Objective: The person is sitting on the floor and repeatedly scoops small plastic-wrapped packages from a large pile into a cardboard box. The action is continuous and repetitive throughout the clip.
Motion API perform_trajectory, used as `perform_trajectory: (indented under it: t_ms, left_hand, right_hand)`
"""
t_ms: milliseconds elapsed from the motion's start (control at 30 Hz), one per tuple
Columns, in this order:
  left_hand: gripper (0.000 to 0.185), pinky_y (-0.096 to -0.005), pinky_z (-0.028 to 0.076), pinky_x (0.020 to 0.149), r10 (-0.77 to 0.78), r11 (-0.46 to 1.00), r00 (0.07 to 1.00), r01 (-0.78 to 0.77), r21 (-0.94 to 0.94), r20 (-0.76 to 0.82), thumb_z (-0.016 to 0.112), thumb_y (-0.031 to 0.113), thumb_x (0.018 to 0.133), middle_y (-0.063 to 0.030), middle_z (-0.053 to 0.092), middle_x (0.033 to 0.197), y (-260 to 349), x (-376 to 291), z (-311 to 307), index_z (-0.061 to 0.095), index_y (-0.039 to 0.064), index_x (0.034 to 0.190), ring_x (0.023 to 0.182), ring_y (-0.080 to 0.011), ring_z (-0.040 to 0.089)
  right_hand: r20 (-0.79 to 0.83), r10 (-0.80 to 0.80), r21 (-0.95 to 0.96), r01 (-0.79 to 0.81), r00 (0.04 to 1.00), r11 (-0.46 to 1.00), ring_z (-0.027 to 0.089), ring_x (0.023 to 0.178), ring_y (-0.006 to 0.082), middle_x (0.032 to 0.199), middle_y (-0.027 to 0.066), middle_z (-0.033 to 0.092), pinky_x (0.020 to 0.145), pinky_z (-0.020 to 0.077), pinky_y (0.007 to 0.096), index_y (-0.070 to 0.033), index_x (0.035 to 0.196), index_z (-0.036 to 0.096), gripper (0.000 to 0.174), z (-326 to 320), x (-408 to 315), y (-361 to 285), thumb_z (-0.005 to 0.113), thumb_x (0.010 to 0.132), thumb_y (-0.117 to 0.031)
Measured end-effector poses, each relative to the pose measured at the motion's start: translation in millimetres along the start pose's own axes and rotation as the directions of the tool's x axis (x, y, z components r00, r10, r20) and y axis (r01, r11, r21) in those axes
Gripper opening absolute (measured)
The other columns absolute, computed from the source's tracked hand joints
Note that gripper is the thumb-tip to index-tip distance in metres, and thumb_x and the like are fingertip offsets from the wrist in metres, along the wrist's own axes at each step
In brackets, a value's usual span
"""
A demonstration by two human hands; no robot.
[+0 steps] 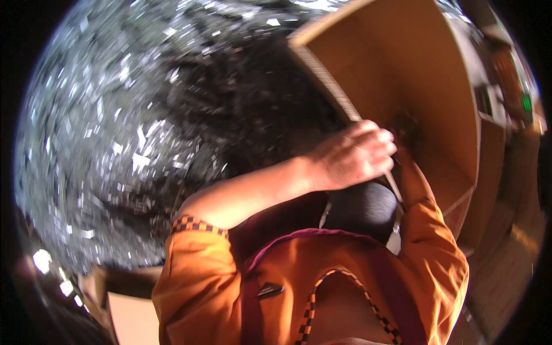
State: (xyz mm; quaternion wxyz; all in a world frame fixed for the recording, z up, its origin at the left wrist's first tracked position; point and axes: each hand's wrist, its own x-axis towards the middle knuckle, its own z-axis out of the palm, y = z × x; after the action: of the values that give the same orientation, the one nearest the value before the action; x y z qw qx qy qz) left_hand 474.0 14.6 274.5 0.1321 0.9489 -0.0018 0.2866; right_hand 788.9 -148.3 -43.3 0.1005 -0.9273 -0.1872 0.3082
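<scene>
My left hand (366, 151) is closed over the rim of a tilted cardboard box (431, 86), fingers over the edge and towards its inside. My right forearm reaches down into that box, and my right hand (402, 144) is in deep shadow there. Some dark material (407, 125) lies by it at the box bottom; whether the hand holds any of it cannot be made out. Beyond my left arm spreads a large heap of glossy dark pieces (241, 95), blurred, with many bright glints. The box's left wall leans over the heap's edge.
At the right, another cardboard box (491, 159) stands behind the held one. A further cardboard box (133, 310) is at the lower left, below the heap. My knee (366, 211) in dark cloth is just under my left hand. Bright lights show at the far left.
</scene>
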Motion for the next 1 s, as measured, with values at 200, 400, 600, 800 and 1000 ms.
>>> perform_trajectory:
  t_ms: [200,400,600,800,1000]
  left_hand:
    - [0.023,-0.0376,0.048,0.091,-0.369,0.929,0.929,0.369,-0.028,0.0,0.066,0.017,0.08,-0.0107,0.064,0.103,-41,-77,-92,0.064,0.01,0.102,0.101,-0.0266,0.062]
    - [0.042,-0.0384,0.048,0.09,-0.958,0.191,0.224,0.965,0.18,-0.181,0.07,0.02,0.081,-0.0136,0.062,0.116,-47,-335,-188,0.057,0.007,0.119,0.103,-0.0299,0.061]
    - [0.074,-0.0422,0.039,0.101,-0.941,-0.272,-0.214,0.939,0.209,-0.264,0.081,0.026,0.07,-0.0213,0.049,0.132,34,-527,-154,0.045,0.0,0.13,0.12,-0.0379,0.047]
    - [0.059,-0.0508,0.032,0.102,-0.897,-0.153,0.06,0.886,0.437,-0.437,0.077,0.027,0.071,-0.0141,0.055,0.117,33,-558,-112,0.051,0.01,0.12,0.12,-0.0354,0.045]
    - [0.049,-0.0499,0.032,0.101,-0.979,-0.153,-0.084,0.907,0.393,-0.186,0.075,0.021,0.071,-0.01,0.062,0.103,17,-558,-126,0.053,0.011,0.114,0.104,-0.0315,0.056]
  right_hand:
    - [0.274,-0.043,0.053,0.03,0.961,0.998,0.056,0.095,0.0257,0.109,0.0132,0.059,0.079,0.046,0.0348,-0.009,0.127,0.053,0.067,-39,11,36,0.069,0.077,-0.051]
    - [0.01,-0.294,0.545,0.241,0.956,0.803,0.061,0.091,0.0241,0.103,0.0144,0.062,0.075,0.0527,0.0364,-0.004,0.115,0.056,0.038,-163,-37,-47,0.065,0.085,-0.026]
    - [-0.454,-0.754,0.402,0.865,0.474,0.302,0.062,0.088,0.0173,0.096,0.009,0.065,0.08,0.0483,0.0286,0.0,0.104,0.064,0.022,-218,-243,-282,0.059,0.091,-0.016]
    - [0.55,-0.793,0.325,0.942,-0.261,-0.084,0.06,0.111,0.0276,0.119,0.0132,0.063,0.097,0.0456,0.0345,-0.004,0.11,0.065,0.03,34,-377,-412,0.068,0.083,-0.015]
    - [0.726,-0.602,-0.007,0.872,-0.332,-0.489,0.024,0.141,0.0285,0.154,0.009,0.022,0.112,0.0234,0.0514,-0.018,0.148,0.024,0.086,282,-396,-382,0.068,0.075,-0.016]
